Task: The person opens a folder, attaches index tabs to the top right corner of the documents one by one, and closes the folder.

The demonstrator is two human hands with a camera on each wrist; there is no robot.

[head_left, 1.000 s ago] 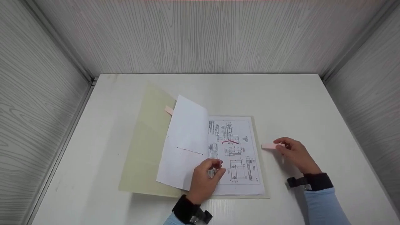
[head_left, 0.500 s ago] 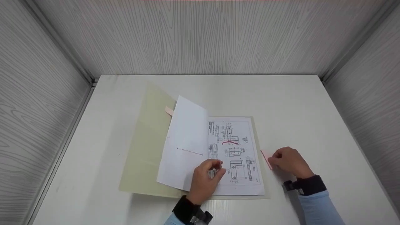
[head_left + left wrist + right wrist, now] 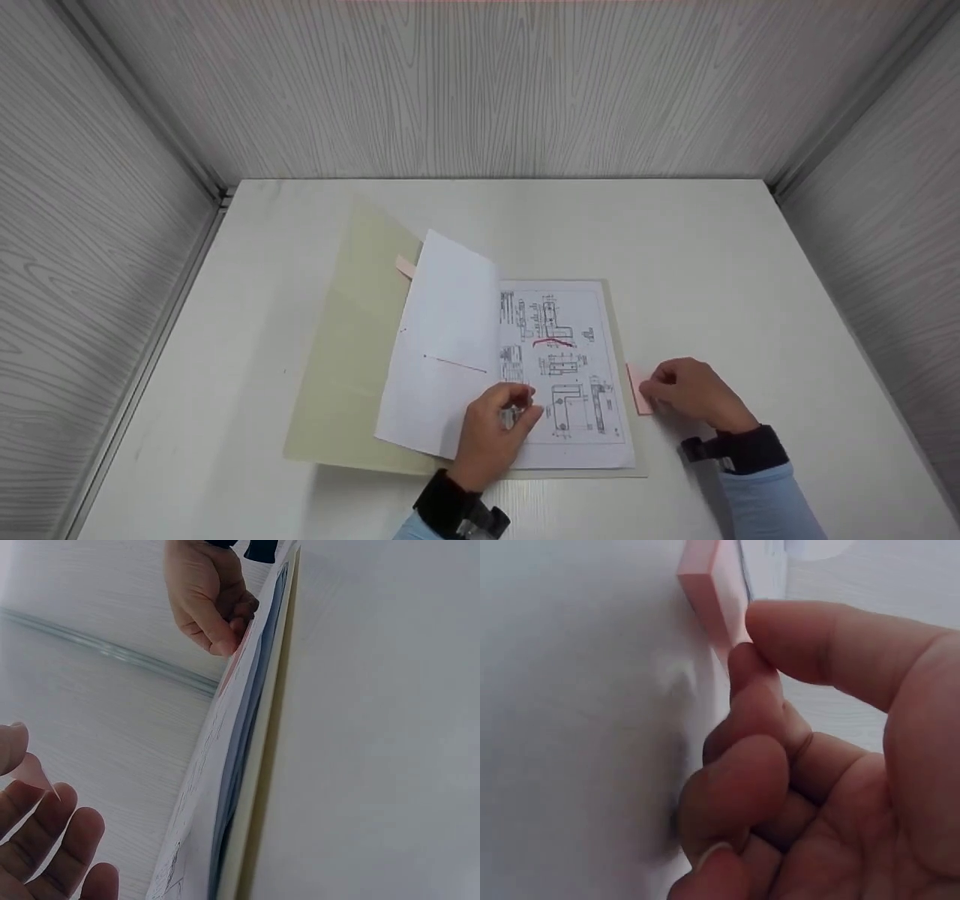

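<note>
Nearest, below the folder (image 3: 330,360), two light blue sleeves (image 3: 776,495) come in, each ending in a black wristband (image 3: 757,448) with a small dark device attached. The left hand (image 3: 491,431) is over the folder's lower middle, at the foot of the gap between its raised page (image 3: 442,315) and its drawing sheet (image 3: 574,375). Its thumb and a finger pinch a small, thin pink slip (image 3: 34,771), plain in the left wrist view, while the other fingers are loosely bent.

The right hand (image 3: 694,394) is just right of the folder, thumb and forefinger pinching the edge of a pink pad (image 3: 724,585), its remaining fingers curled in. The pad sits right beside the folder's right edge; whether the two touch, I cannot tell.

The folder itself is open, its pale yellow-green cover slanting up on the left. Against its right side lies the drawing sheet, printed with technical views and crossed by a bent red line (image 3: 553,341). The raised page, mostly white, carries one thin line with a dot at its end. Towards the folder's far end, a pale pink tab (image 3: 405,266) sticks out past that page's left edge.

Beyond the folder, the white surface (image 3: 712,240) runs back to a grey wood-grain panel (image 3: 480,90).
</note>
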